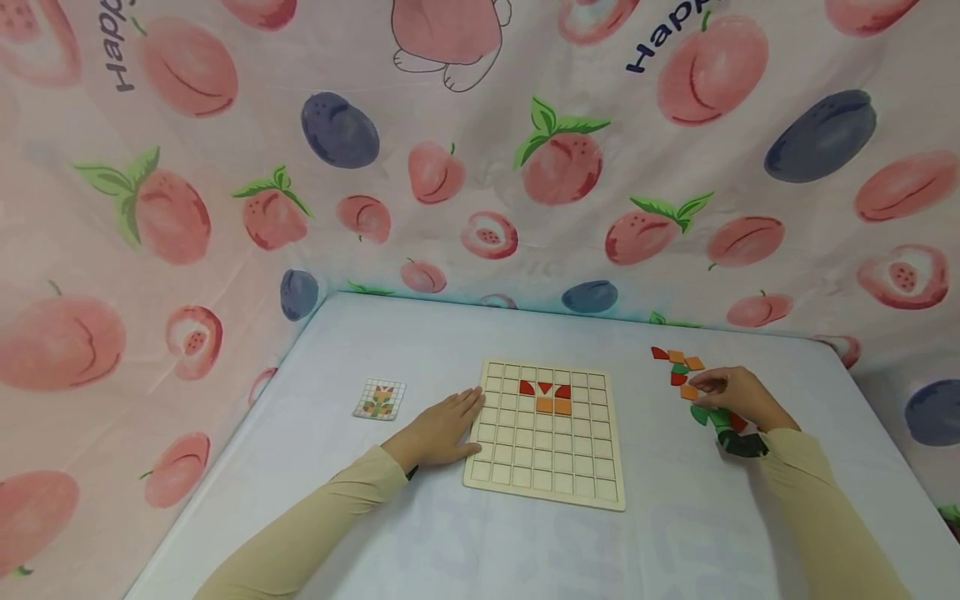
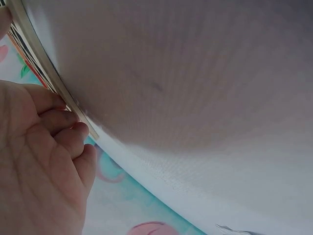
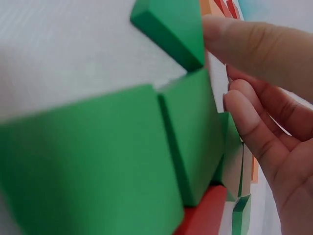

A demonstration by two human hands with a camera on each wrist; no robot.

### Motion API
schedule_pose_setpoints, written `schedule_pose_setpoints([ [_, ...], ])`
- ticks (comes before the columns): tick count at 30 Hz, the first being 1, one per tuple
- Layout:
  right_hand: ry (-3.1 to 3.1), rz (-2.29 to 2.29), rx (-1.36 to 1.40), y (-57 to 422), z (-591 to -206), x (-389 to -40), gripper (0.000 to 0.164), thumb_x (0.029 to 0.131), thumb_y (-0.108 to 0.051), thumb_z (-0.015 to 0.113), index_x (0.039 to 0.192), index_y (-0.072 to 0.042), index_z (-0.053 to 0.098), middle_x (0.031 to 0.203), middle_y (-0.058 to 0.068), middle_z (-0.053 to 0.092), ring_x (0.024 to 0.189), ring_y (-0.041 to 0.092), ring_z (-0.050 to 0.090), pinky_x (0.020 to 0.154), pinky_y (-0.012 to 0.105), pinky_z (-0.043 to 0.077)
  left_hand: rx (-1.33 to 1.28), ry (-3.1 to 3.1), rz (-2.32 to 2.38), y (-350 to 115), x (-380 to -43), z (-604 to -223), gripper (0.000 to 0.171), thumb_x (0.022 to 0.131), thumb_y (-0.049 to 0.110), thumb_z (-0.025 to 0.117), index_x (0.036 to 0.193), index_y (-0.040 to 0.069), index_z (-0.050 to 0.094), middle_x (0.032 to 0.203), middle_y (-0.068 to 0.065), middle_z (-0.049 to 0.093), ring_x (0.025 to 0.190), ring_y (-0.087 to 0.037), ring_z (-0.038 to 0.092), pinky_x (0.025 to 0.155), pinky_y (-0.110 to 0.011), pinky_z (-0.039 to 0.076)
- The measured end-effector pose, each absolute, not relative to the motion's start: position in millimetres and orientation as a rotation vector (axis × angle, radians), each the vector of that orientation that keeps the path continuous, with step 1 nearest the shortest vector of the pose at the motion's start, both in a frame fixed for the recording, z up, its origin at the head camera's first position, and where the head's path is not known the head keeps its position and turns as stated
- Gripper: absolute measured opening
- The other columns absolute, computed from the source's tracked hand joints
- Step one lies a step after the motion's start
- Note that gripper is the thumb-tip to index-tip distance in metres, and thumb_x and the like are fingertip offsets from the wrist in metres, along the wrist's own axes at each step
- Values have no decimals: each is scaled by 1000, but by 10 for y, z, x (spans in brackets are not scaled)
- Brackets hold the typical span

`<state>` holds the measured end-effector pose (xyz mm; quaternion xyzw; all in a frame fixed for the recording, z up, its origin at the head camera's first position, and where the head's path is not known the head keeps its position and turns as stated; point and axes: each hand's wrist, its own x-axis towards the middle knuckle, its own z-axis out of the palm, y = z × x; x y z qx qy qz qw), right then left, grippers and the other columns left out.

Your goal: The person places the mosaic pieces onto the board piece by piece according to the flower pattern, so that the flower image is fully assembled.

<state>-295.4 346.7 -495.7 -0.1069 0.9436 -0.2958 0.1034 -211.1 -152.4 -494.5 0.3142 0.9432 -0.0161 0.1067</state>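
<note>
A pale wooden grid board (image 1: pixel 517 467) lies on the table with red and orange pieces set in its upper squares. My left hand (image 1: pixel 438 429) rests along the board's left side, fingertips against its edge (image 2: pixel 46 63) and thumb spread lower down. Off to the right, my right hand (image 1: pixel 738 396) reaches over a scattered line of coloured pieces. Its thumb (image 3: pixel 254 49) and fingertips, with a gap between them, are right by an orange square (image 1: pixel 688 392). Large green pieces (image 3: pixel 93 161) lie near that hand in the right wrist view.
A small pattern card (image 1: pixel 379 399) lies left of the board. Loose orange, red and green pieces continue behind the right hand, with a red quarter piece (image 1: pixel 659 353) at the far end. A fruit-printed cloth (image 1: pixel 480 183) rises along the table's back.
</note>
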Motion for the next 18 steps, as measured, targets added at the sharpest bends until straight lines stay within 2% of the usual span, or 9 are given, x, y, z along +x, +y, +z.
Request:
schedule_pose_setpoints([
  [8, 2801, -825, -361, 3434, -4953, -2954, 33, 77, -15, 76, 104, 3, 70, 94, 14, 67, 76, 11, 53, 61, 16, 49, 916, 2776, -46, -1528, -2117, -4952, 79, 95, 52, 43, 150, 2, 17, 158, -13, 15, 146, -24, 17, 119, -36, 21],
  [18, 2841, -819, -432, 3405, -4992, -2955, 27, 77, -8, 74, 99, 5, 68, 87, 11, 67, 73, 9, 55, 61, 13, 49, 918, 2777, -35, -1526, -2110, -4945, 79, 95, 52, 43, 150, 1, 17, 158, -12, 15, 146, -24, 17, 119, -36, 21],
])
